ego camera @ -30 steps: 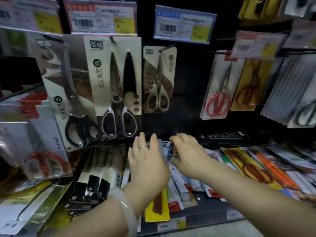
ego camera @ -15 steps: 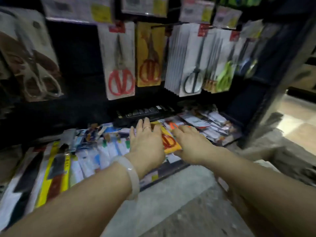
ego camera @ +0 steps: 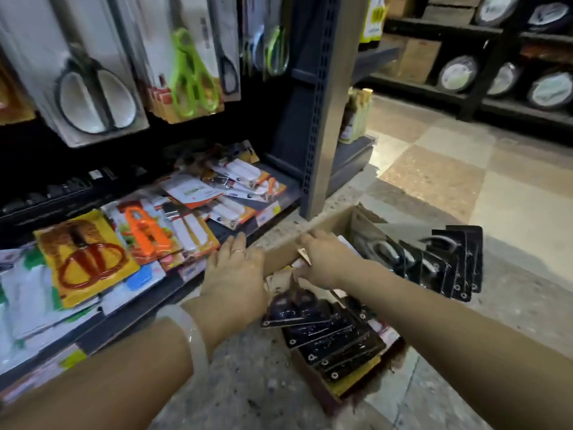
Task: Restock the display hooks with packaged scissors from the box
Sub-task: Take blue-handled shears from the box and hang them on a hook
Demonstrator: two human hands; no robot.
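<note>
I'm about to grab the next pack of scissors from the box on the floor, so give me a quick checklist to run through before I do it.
1. Box within reach: ok. The cardboard box sits on the floor under both hands.
2. Stock left: ok. A row of dark scissor packs fills the near part, and more packs stand at the far end.
3. Left hand free: ok, flat and open at the box's edge.
4. Right hand free: cannot tell; its fingers curl down among the packs.
5. Pack hang holes sound: ok on the near row.
6. Free hook: cannot tell; the hanging green scissors hide theirs.
</note>
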